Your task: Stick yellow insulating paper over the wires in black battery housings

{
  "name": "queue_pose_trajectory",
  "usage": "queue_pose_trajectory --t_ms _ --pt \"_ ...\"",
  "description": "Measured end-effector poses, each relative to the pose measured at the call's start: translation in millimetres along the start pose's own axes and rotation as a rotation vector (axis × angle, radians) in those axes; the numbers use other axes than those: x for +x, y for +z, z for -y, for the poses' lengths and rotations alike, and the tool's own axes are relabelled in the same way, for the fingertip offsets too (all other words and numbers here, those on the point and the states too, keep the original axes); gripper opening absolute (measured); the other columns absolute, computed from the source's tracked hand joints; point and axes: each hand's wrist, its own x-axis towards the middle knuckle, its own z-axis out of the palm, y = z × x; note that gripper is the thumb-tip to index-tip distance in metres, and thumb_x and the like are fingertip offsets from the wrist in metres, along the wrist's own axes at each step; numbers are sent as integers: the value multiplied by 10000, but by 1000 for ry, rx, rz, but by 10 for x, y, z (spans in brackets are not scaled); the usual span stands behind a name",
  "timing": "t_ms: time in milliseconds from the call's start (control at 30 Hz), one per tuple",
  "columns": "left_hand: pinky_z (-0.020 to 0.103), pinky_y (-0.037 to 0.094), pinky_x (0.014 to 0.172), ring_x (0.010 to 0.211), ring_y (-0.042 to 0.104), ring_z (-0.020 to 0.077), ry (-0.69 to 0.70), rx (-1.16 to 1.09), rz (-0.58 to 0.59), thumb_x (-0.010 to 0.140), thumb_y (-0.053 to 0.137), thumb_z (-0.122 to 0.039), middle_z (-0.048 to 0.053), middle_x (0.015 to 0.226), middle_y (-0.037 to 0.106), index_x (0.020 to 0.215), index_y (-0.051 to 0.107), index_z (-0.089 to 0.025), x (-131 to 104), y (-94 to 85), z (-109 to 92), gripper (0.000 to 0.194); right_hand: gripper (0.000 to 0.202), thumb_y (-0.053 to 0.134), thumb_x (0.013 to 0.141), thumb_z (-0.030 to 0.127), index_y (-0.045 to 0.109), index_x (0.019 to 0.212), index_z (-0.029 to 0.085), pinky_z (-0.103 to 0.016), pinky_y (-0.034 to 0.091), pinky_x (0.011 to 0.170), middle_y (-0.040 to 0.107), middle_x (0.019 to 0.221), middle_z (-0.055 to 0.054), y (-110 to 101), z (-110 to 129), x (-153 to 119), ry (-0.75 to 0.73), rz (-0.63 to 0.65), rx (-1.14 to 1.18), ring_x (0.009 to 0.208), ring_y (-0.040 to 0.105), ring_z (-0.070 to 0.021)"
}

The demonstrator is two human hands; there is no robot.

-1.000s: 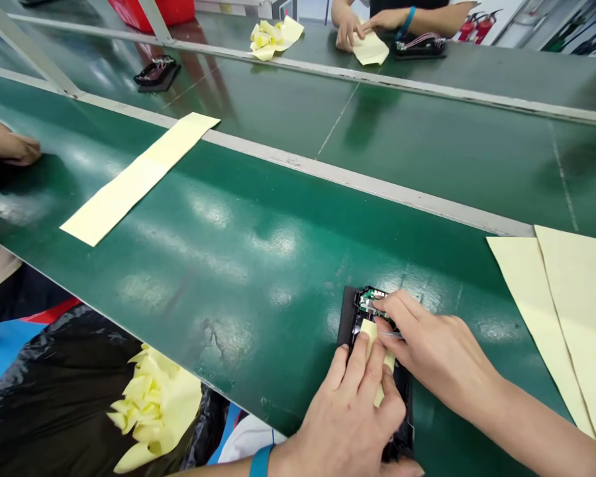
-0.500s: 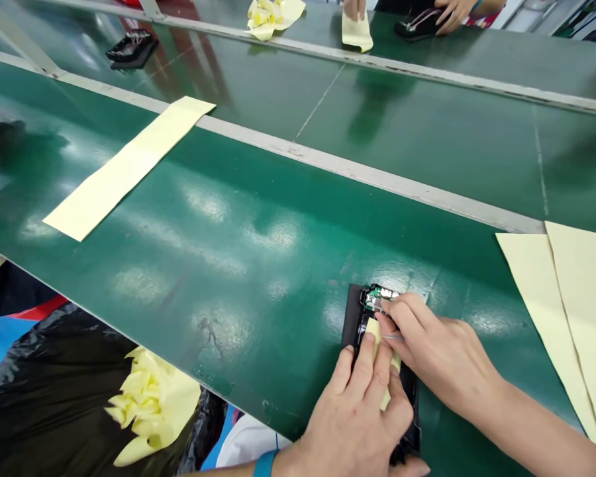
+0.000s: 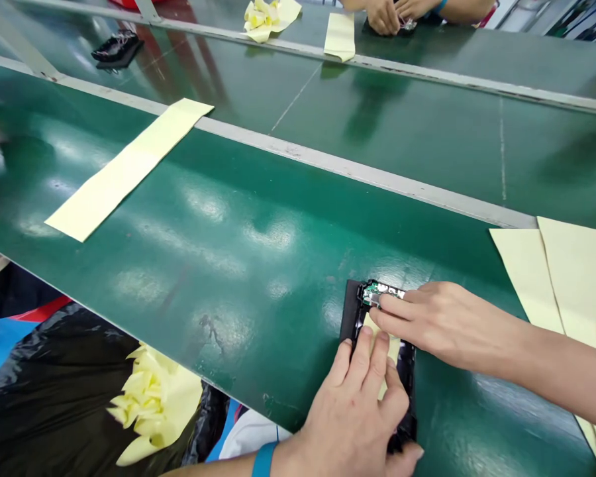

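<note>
The left hand (image 3: pixel 355 411) lies over the black casing (image 3: pixel 407 371), its fingers (image 3: pixel 361 361) lightly spread and nearly straight, pressing on the yellow strip (image 3: pixel 372 322) inside; its thumb rests beside the casing's near end. The right hand (image 3: pixel 434 318) comes over the casing's far end, its fingers (image 3: pixel 395 306) close together, the tips touching around the green circuit board (image 3: pixel 375 290). Its thumb is hidden, so I cannot tell whether it pinches anything. The casing contains both board and strip; a flat black piece (image 3: pixel 348 311) shows along its left side. All this stands on the green surface (image 3: pixel 228 218). Left of the casing, below the surface's edge, crumpled yellow paper (image 3: pixel 161 397) rests on black plastic (image 3: pixel 54 384). Right of the casing lie yellow sheets (image 3: pixel 573 271), overlapping.
</note>
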Motion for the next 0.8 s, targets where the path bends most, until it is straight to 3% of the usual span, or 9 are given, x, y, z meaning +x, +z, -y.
queue_pose_trajectory --t_ms 300,500,567,667,733,800 --pt "439 123 1062 1361 182 360 0 -16 -9 824 389 -547 240 1401 344 1204 447 -83 -8 29 10 602 220 313 867 55 497 907 170 -302 227 483 495 702 7 35 -155 -31 -197 -32 -99 498 418 -125" --pt "453 95 1061 1366 141 376 3 -19 66 844 382 -533 250 1436 264 1224 428 -76 4 -43 -2 596 229 337 866 83 552 913 148 -300 251 444 564 714 -14 -14 -237 -57 -264 -48 -183 461 431 -118" --pt "455 91 1059 1370 120 378 2 -16 90 850 378 -536 248 1444 246 1235 416 -74 15 -75 1 602 299 312 862 72 566 1002 144 -293 289 439 620 828 -34 -13 -195 -136 -176 -63 -113 459 445 -107" --pt "450 126 1050 1367 130 378 -5 -16 112 835 384 -585 251 1446 239 1243 407 -73 41 -118 14 655 323 362 876 91 568 1098 203 -234 381 476 624 1008 -18 39 -40 -297 200 -189 149 554 533 -70" --pt "447 171 1037 1360 161 375 -5 -25 118 811 405 -619 260 1440 246 1225 421 -73 64 -139 21 686 255 444 884 126 606 1051 229 -181 442 566 615 1011 -6 89 91 -385 481 -329 324 680 588 -58" --pt "447 207 1025 1353 184 371 -9 -40 128 784 431 -642 263 1436 252 1198 442 -80 84 -152 26 698 179 493 887 180 639 981 223 -166 465 630 619 961 -8 127 199 -428 623 -395 407 749 607 -66"
